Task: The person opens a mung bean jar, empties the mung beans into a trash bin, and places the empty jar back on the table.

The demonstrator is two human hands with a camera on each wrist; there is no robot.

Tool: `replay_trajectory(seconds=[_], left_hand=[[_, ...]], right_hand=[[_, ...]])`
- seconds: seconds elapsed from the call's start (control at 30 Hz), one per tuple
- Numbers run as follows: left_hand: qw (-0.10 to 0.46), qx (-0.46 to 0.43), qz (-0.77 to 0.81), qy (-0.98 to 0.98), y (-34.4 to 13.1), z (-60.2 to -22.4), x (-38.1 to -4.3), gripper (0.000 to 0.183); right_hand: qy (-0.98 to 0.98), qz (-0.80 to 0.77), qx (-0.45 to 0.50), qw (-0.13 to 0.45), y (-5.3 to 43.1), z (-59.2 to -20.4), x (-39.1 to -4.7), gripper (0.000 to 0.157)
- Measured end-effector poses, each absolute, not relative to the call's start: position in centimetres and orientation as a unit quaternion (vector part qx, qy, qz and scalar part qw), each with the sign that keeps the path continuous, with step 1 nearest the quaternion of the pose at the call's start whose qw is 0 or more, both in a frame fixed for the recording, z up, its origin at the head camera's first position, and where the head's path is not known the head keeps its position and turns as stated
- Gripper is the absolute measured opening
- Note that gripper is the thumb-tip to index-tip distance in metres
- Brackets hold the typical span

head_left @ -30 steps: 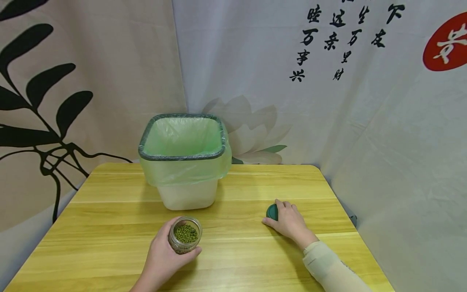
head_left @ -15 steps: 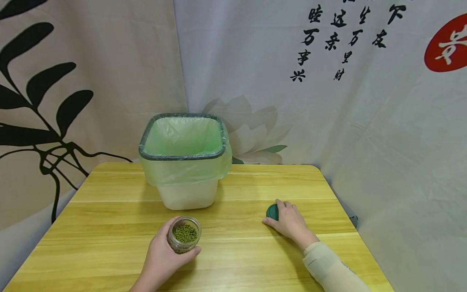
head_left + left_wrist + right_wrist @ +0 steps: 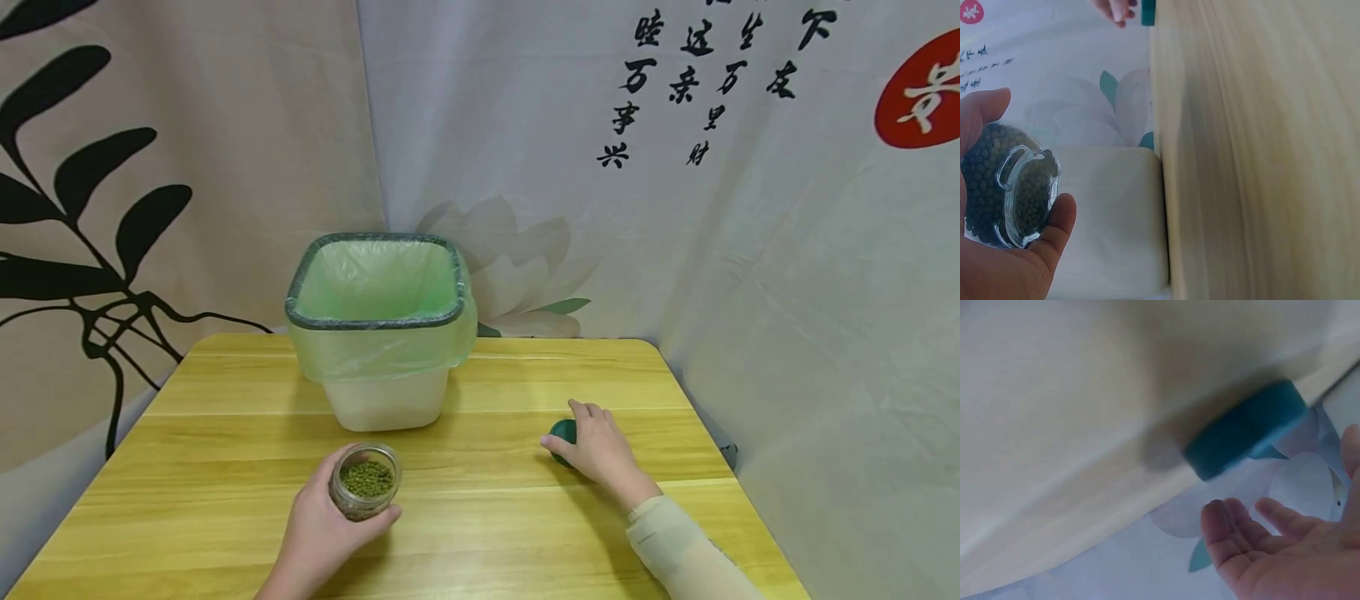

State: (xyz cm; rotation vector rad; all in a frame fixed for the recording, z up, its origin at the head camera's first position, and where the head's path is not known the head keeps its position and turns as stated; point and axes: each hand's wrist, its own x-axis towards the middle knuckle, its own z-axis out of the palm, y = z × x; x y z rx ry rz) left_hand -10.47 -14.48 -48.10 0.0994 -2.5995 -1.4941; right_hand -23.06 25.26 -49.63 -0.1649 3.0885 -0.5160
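A glass jar (image 3: 366,481) with small green beans inside, mung beans by their look, is gripped by my left hand (image 3: 318,521), thumb on one side and fingers round the other. Its mouth is uncovered. In the left wrist view, the jar (image 3: 1032,194) is held above the tabletop, with beans seen through its glass base. Toward the right, a round dark green lid (image 3: 564,431) lies on the table, partly behind my right hand (image 3: 600,450). The right wrist view shows a gap between the lid (image 3: 1247,428) and the loosely spread fingers of that hand.
A white bin (image 3: 386,400) lined with a green plastic bag (image 3: 375,354) stands toward the back of the wooden table (image 3: 480,533), beyond the jar. Printed cloth curtains (image 3: 480,125) hang behind the table and along its right side.
My right hand has let go of the lid and lifted slightly off it, leaving it on the table. My left hand has shifted a little left with the jar.
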Motion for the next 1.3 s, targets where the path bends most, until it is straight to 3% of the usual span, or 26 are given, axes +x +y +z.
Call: replay_trajectory(seconds=[0.4,0.73,1.07,1.3], left_hand=[[0.066,0.048,-0.492,-0.867,-15.8,-47.4,-10.2,0.101],[0.084,0.051,-0.477,-0.873,-16.6,-47.2,-10.1,0.102],[0.087,0.061,-0.469,-0.877,-17.1,-47.0,-9.8,0.102],[0.088,0.074,-0.460,-0.881,-17.6,-47.0,-9.7,0.104]], right_hand=[[0.953,-0.251,-0.141,-0.093,23.3,-42.3,-23.6,0.065],[0.895,-0.309,-0.251,-0.202,18.2,-35.5,-23.1,0.040],[0.852,-0.218,-0.365,-0.306,12.5,-33.1,-25.3,0.034],[0.849,-0.120,-0.406,-0.317,10.6,-33.4,-27.5,0.043]])
